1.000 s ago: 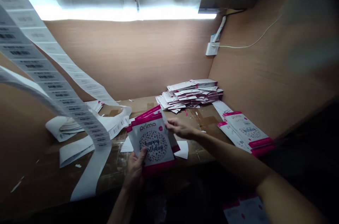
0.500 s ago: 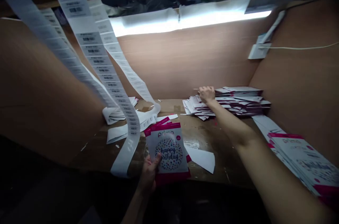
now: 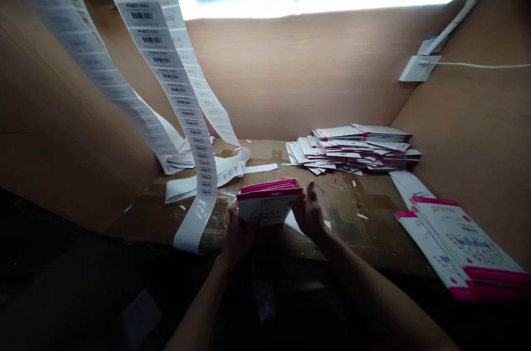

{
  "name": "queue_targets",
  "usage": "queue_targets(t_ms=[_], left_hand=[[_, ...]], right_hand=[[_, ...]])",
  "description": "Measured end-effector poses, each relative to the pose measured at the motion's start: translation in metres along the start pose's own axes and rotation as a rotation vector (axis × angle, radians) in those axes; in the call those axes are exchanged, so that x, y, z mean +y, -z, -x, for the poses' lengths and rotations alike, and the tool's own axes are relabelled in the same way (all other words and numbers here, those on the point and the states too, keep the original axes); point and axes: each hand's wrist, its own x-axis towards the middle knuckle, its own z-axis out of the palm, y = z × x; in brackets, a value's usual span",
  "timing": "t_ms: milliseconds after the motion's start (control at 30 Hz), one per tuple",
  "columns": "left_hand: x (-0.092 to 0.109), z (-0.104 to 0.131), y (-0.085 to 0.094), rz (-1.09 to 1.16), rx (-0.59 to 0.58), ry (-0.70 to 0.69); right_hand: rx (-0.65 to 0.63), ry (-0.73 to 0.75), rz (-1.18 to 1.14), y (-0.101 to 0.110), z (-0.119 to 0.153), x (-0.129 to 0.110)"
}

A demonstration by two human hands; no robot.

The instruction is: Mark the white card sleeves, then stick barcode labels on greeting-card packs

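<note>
A small stack of white packets with magenta edges [image 3: 267, 208] is between my two hands near the front of the bench, tilted so that their top edges face up. My left hand [image 3: 239, 232] is closed on the left side of the stack. My right hand [image 3: 309, 213] lies along its right side, with the fingers partly dark and the thumb side hard to see. Beneath the stack, a piece of white paper [image 3: 295, 223] shows in part.
Strips of barcode labels [image 3: 182, 102] hang at the left and curl onto the bench. A large pile of packets [image 3: 357, 149] lies at the back right. More packets reading "birthday" [image 3: 473, 240] lie at the right edge. A lit tube [image 3: 332, 5] crosses the back wall.
My right hand has come back from the large pile to the packets in my left hand. The stack has tipped from face-on to edge-up. The view has shifted downward.
</note>
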Motion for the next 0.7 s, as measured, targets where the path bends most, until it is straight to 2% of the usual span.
queue_targets(t_ms=[100, 167, 200, 267, 333, 400, 500, 600, 700], left_hand=[[-0.014, 0.005, 0.006, -0.035, -0.094, -0.006], [-0.018, 0.004, 0.008, -0.057, -0.083, -0.007], [-0.018, 0.002, 0.009, -0.056, -0.054, 0.001], [-0.016, -0.003, 0.012, 0.017, 0.044, 0.035], [-0.01, -0.006, 0.017, 0.204, 0.157, 0.086], [-0.003, -0.006, 0.025, 0.403, 0.228, 0.16], [0.009, 0.001, 0.044, 0.547, 0.234, 0.331], [0.016, 0.013, 0.06, 0.569, 0.219, 0.471], [0.019, 0.026, 0.068, 0.578, 0.244, 0.551]], right_hand=[[-0.052, -0.038, 0.033, 0.002, 0.005, 0.03], [-0.064, 0.023, 0.16, 0.01, -0.009, 0.038], [-0.044, 0.078, 0.282, 0.015, -0.023, 0.037], [-0.014, 0.151, 0.703, 0.027, -0.061, 0.03], [-0.055, 0.098, 1.207, 0.036, -0.105, 0.022], [-0.122, 0.009, 1.468, 0.041, -0.142, 0.017], [-0.237, -0.042, 1.553, 0.044, -0.171, 0.02], [-0.343, -0.021, 1.604, 0.046, -0.176, 0.026], [-0.372, 0.031, 1.612, 0.047, -0.174, 0.025]])
